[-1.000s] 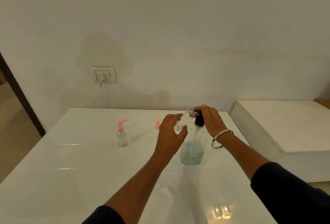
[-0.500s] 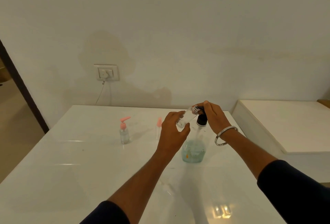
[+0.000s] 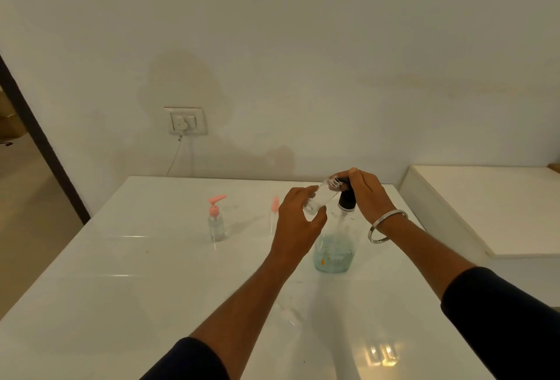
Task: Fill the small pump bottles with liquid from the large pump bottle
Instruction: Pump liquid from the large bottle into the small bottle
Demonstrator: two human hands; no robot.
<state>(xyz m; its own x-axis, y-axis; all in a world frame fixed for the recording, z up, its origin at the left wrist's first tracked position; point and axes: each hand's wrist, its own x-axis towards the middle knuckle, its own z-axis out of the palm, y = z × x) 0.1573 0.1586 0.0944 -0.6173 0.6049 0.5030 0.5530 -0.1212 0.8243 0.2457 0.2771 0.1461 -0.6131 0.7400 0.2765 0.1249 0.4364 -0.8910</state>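
A large clear pump bottle [image 3: 333, 254] with blue-green liquid in its lower part and a black pump head stands on the white table [image 3: 127, 288]. My right hand [image 3: 365, 194] rests on top of the black pump head. My left hand [image 3: 298, 223] holds a small clear open bottle [image 3: 322, 196], tilted, its threaded mouth at the pump's nozzle. A second small bottle [image 3: 216, 222] with a pink pump stands upright to the left. A loose pink pump [image 3: 274, 211] with its tube shows just left of my left hand.
A wall socket [image 3: 186, 121] with a plugged cable is on the wall behind the table. A lower white surface [image 3: 491, 207] adjoins the table on the right. A dark door frame [image 3: 36, 137] is at the far left.
The camera view shifted slightly; both hands and the bottles keep nearly the same pose at the pump head.
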